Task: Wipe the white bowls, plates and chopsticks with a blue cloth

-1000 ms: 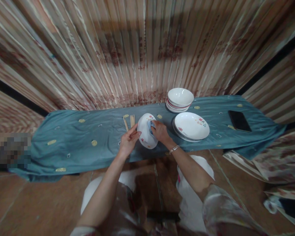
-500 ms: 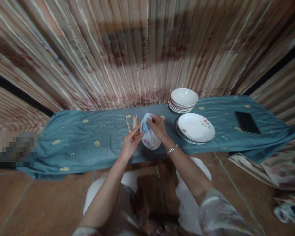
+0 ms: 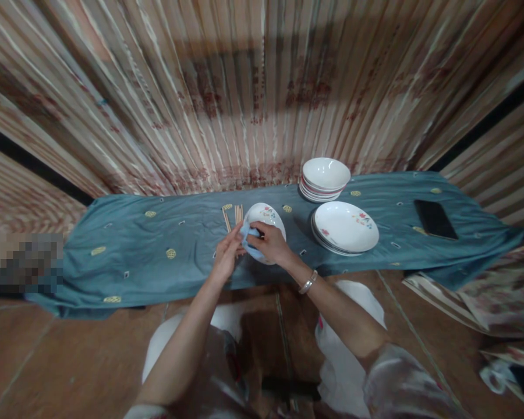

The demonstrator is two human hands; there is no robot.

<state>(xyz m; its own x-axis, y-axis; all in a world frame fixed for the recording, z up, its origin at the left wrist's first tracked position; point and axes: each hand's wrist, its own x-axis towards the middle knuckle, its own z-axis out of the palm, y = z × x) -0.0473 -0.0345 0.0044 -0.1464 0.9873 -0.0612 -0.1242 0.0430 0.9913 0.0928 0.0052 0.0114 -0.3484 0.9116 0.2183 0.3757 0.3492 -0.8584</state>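
While the white plate (image 3: 277,219) is held by its left rim in the left hand (image 3: 227,251), the blue cloth (image 3: 250,247) is pressed against that same side by the right hand (image 3: 267,241); the left fingers are nearly closed about the rim, with the thumb's exact place not made out; the right fingers are bent and bunched into the cloth, which is gripped in folds. The plate is held in front of the person, at the near part of the teal tablecloth (image 3: 126,241); whether its underside is rested there cannot be told.

Half a second ago the cloth was draped over the plate's upper left part; now it is brought lower, close beside the left fingers, and the flowers by the upper rim are uncovered, while those lower down are hidden; a second ago the cloth was held farther right, toward the plate's middle.

Just beyond the left hand, chopsticks (image 3: 239,214) are laid in two groups; to the right, a stack of plates (image 3: 344,227) is set in front of a stack of bowls (image 3: 326,174), and a dark flat object (image 3: 435,219) is placed farther right; all these are left where they were. A bracelet (image 3: 308,282) is worn on the right wrist.
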